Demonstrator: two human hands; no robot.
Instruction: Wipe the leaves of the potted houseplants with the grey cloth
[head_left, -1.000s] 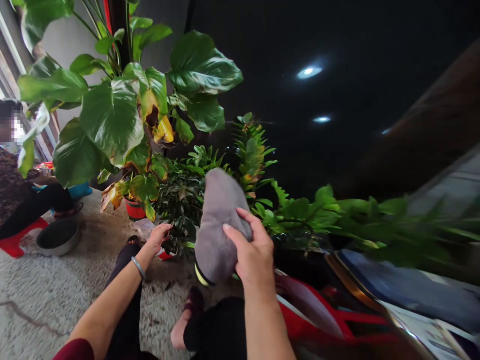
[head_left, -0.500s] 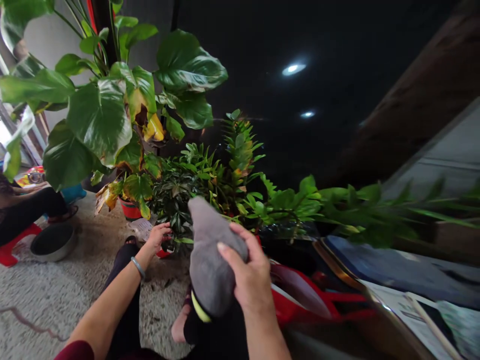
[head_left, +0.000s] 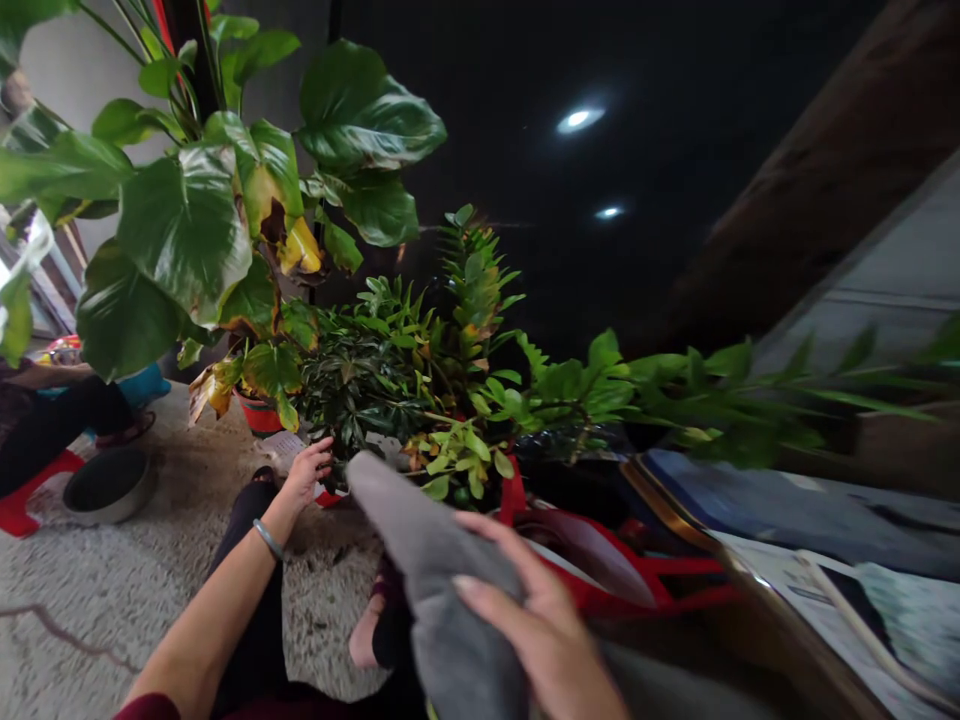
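A grey plush piece (head_left: 457, 590), soft and tapering to a blunt tip, is held in my right hand (head_left: 532, 610). My thumb lies on top of it and my fingers go along its far side. Its lower end runs out of the bottom of the view, with a sliver of yellow-green there. My left hand (head_left: 309, 472), with a bangle (head_left: 268, 540) at its wrist, is held out beside the dark-leaved plant (head_left: 352, 375). Its fingers are stretched and I see nothing in them.
A large-leaved plant (head_left: 187, 215) rises at the left; leafy stems (head_left: 585, 385) stretch rightward. A red bag (head_left: 600, 570) stands beside my right hand. A phone (head_left: 855, 605) lies at the right. A grey basin (head_left: 109, 487) and a seated person (head_left: 64, 415) are at the left.
My right hand has moved down and to the right with the grey plush piece, which now tilts more to the left. My left hand has shifted slightly left, still empty.
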